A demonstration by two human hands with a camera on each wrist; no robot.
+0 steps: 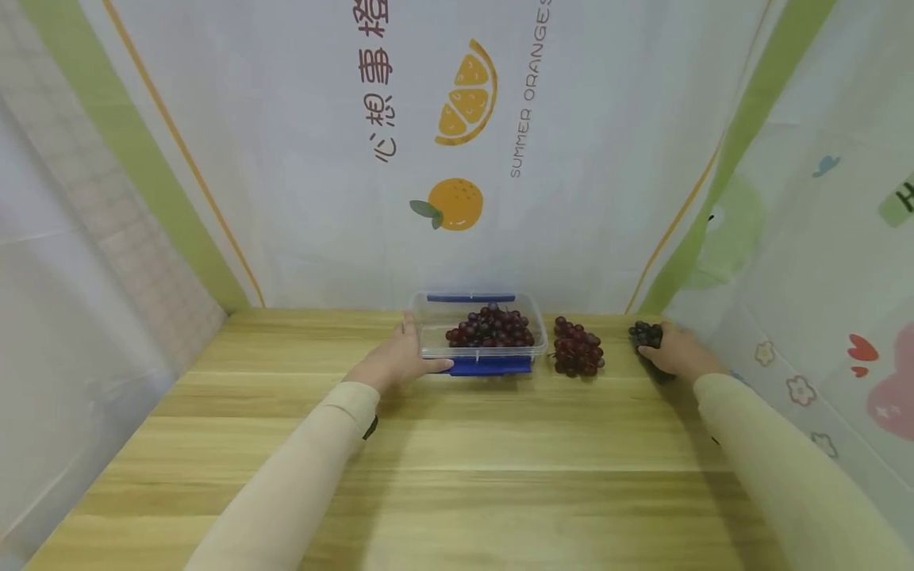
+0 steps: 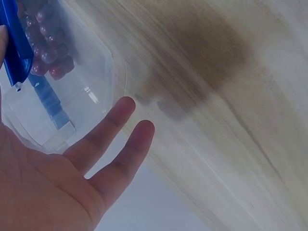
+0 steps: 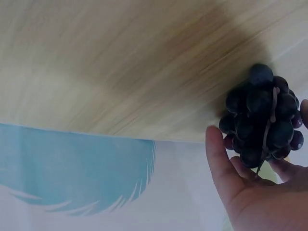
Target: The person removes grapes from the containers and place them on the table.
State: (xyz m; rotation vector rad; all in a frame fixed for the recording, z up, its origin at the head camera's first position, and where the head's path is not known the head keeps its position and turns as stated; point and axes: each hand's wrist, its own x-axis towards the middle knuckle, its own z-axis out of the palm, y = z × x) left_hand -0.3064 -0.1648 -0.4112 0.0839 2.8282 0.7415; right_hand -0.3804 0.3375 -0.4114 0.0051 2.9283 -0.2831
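With the right grip (image 1: 681,355) I am clasping the dark grapes (image 3: 260,113) between thumb and fingers. The box (image 1: 437,329) is lying well to its left, past the red bunch (image 1: 578,349); the left grip (image 1: 389,361) is resting, fingers apart, at its left end. My clasp is masking the dark grapes' long axis; contact with the bench (image 1: 485,468) is escaping me.

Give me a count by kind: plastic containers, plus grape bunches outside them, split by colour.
Clear plastic container with blue clips: 1
Red grape bunch outside it: 1
Black grape bunch in the right hand: 1
Total: 3
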